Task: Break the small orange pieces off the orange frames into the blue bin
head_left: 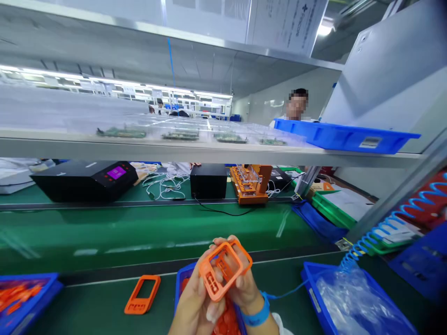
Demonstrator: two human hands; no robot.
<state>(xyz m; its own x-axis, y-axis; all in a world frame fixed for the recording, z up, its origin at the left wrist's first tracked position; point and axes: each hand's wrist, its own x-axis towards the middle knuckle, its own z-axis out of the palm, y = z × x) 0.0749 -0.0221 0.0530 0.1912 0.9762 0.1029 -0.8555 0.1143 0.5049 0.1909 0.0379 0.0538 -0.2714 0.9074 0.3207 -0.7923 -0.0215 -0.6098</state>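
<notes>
My left hand (196,294) and my right hand (246,289) are closed together on an orange plastic housing (220,294), a frame with a rectangular window and small button slots. It is tilted above a blue bin (179,284) of orange parts. Behind its right side shows more orange plastic (248,260), perhaps a second housing; I cannot tell whether the two are joined. A blue wrist strap (257,316) circles my right wrist. To the left, a similar orange housing (134,307) lies on the green mat.
Blue bins hold orange parts (19,295) at left and clear plastic bags (356,298) at right. A coiled blue hose (384,223) hangs right. Beyond the green belt (139,232) stand black boxes (208,181) and an orange fixture (251,186). A shelf (209,151) crosses above; a person (295,109) stands behind.
</notes>
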